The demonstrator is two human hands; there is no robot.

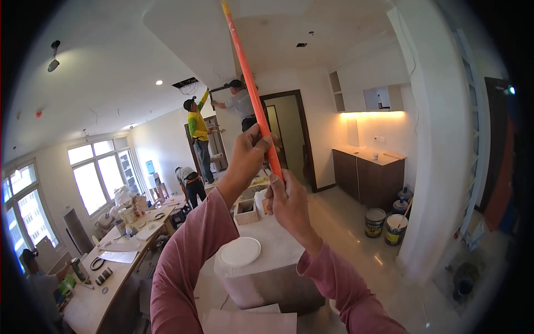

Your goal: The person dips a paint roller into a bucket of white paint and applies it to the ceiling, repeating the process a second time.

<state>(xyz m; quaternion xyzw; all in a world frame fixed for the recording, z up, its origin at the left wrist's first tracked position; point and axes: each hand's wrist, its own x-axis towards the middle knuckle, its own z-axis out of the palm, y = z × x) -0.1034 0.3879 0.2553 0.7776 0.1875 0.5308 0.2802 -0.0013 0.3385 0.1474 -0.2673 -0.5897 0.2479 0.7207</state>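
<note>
A long orange pole (247,75) slants up from my hands toward the ceiling, its yellow upper end near the top edge of the head view. My left hand (247,156) is wrapped around the shaft, higher up. Lower down, my right hand (289,203) is closed around the pole near its bottom end. Below my hands, a round white lid (241,251) lies on a pale-topped block (278,236). Just behind my right hand stand a small open wooden box (245,212) and a white container (260,201), partly hidden.
Two people (198,131) work raised near the far wall; another person (191,181) bends below them. A long table (119,278) with tools and sheets runs along the left, a person (41,284) beside it. Paint buckets (375,222) stand by the white column (431,139) at right.
</note>
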